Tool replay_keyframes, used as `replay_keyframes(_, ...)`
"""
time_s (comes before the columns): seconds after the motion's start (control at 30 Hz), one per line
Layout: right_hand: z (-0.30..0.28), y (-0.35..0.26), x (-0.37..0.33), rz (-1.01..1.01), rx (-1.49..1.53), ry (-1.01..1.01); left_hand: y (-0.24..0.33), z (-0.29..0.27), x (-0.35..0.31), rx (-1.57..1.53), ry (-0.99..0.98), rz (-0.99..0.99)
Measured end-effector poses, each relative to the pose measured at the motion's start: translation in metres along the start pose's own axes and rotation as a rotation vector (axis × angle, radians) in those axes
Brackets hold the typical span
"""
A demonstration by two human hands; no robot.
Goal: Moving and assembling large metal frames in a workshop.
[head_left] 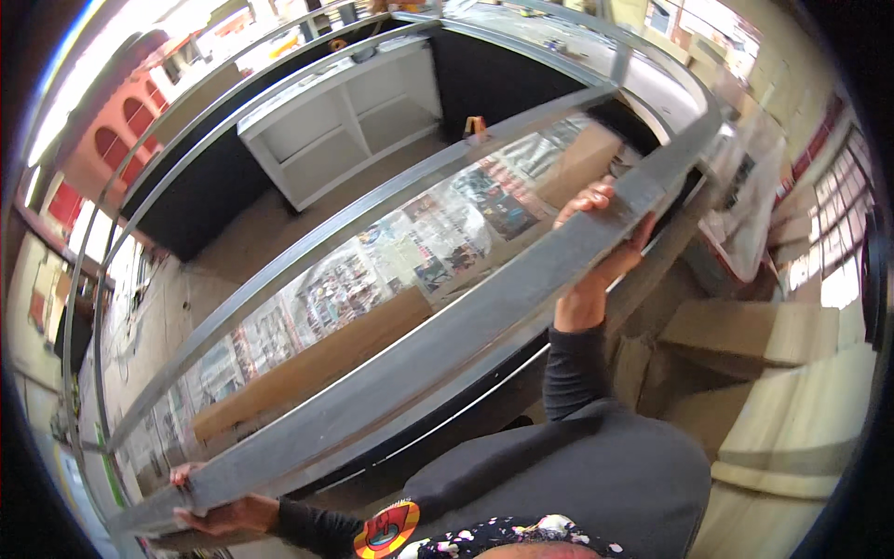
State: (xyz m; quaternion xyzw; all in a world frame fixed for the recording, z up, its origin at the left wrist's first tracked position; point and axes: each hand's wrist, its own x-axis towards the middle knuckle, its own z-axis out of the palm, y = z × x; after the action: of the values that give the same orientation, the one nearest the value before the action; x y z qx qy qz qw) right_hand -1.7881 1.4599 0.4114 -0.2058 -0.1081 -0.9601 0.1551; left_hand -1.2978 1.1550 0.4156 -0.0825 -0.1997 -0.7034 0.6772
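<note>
A long grey metal rail (447, 345), part of a large frame of welded-looking bars, slants across in front of me from lower left to upper right. Near its low left end, my left hand (228, 514) is closed round it, thumb side below and fingertips over the top edge. Farther up on the right, my right hand (615, 265) grips the same rail, its fingers curled over the far edge and its palm underneath. Beneath the frame lies a surface covered with newspaper sheets (372, 261), with a brown cardboard strip (312, 363) on it.
Beyond the frame stands a white shelf unit (354, 116) between black panels (503, 74). Cardboard boxes (745, 335) are stacked at my right, near a plastic-wrapped item (750, 186). A pink structure with red arches (130, 121) is at the far left.
</note>
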Motion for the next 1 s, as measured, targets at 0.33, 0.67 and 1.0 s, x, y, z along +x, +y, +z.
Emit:
replay_keyframes(0.33,-0.011,-0.004,0.007,0.052,-0.055,-0.005,-0.018,0.022,-0.005,-0.208,-0.061,-0.103)
replay_keyframes(0.67,0.030,0.035,-0.029,0.073,-0.106,0.005,-0.030,0.013,-0.007,-0.122,0.008,0.079)
replay_keyframes(1.0,0.053,0.074,-0.044,0.096,-0.184,-0.060,-0.029,0.022,-0.006,-0.028,0.153,0.190)
